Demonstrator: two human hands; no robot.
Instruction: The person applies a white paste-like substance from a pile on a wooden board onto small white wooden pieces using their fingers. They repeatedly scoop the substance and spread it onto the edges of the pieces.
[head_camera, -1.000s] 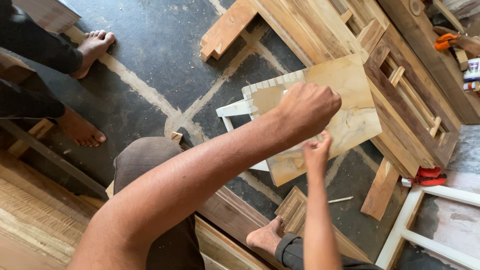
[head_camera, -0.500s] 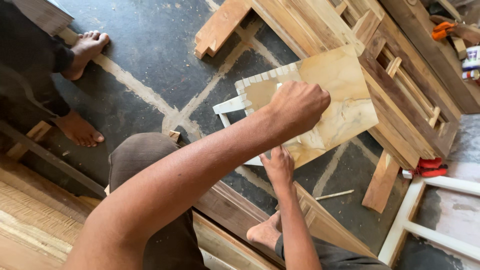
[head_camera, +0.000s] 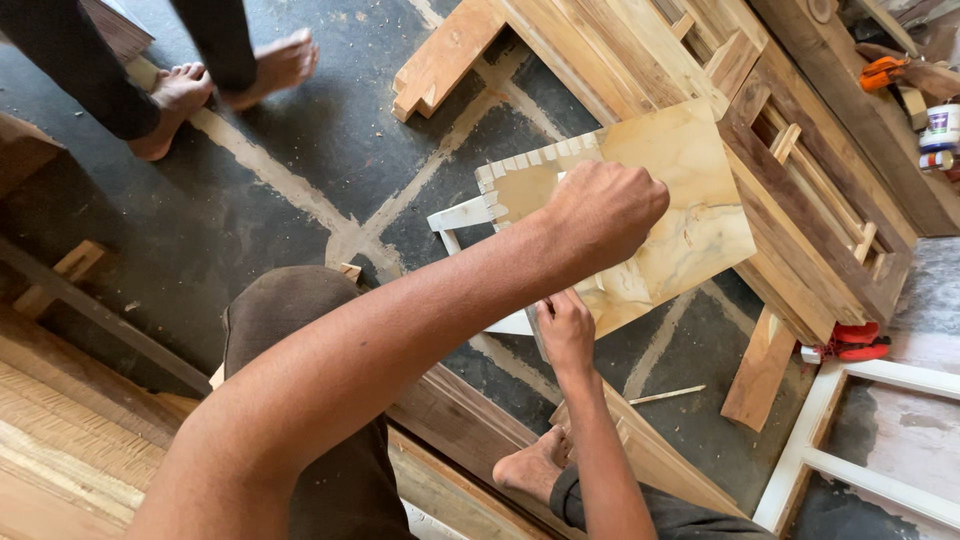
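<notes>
We hold a pale, yellow-streaked wooden board with a row of finger-joint teeth cut along its upper-left edge (head_camera: 660, 215); it lies tilted above the dark stone floor (head_camera: 300, 110), its far side resting against a brown timber frame with slots (head_camera: 820, 200). Our left hand (head_camera: 605, 210) is closed in a fist on top of the board near the toothed edge; something may be gripped inside it, but we cannot tell what. Our right hand (head_camera: 563, 330) is curled at the board's lower corner, fingers pinching its edge, just where a white-painted wooden strip (head_camera: 465, 215) runs beneath.

We judge the step in hand to be steadying and working the board at its jointed end, the right hand bracing while the left bears down. The next move seems to call for a firm hold at that lower corner, so that the board does not slide off the frame, and for care around the thin teeth, which look easy to chip.

Another person's bare feet (head_camera: 185, 95) stand well apart at the upper left. A red-handled tool (head_camera: 850, 345) lies on the floor by the frame.
</notes>
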